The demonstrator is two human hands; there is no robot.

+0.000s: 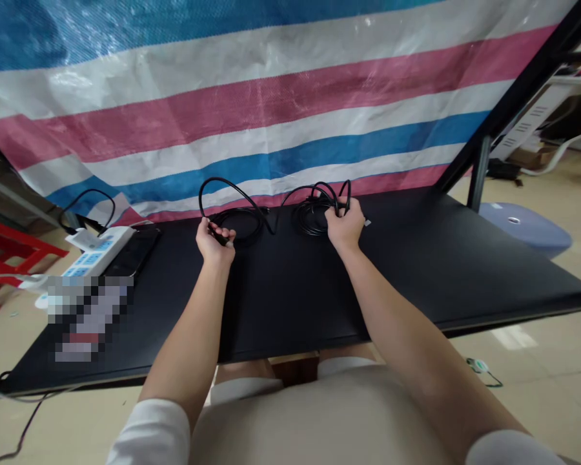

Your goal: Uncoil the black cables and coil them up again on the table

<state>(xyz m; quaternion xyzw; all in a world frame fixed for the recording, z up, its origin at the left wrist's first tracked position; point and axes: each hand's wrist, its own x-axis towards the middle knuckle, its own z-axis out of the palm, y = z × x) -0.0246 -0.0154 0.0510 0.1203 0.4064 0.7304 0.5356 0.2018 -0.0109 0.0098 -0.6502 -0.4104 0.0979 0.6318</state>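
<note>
A long black cable [252, 203] lies in loose loops at the far side of a black table [416, 271]. My left hand [214, 242] is closed around one end of the cable, where a small white tip shows at the fingers. My right hand [346, 226] is closed on a tangled bundle of the same cable's coils [314, 213]. A tall loop arches between the two hands.
A white power strip [94, 255] with a plugged-in black lead and a dark phone [135, 252] sit at the table's left. A striped tarp [271, 97] hangs behind. A red stool [4, 248] stands left, a blue lid [525, 226] right on the floor.
</note>
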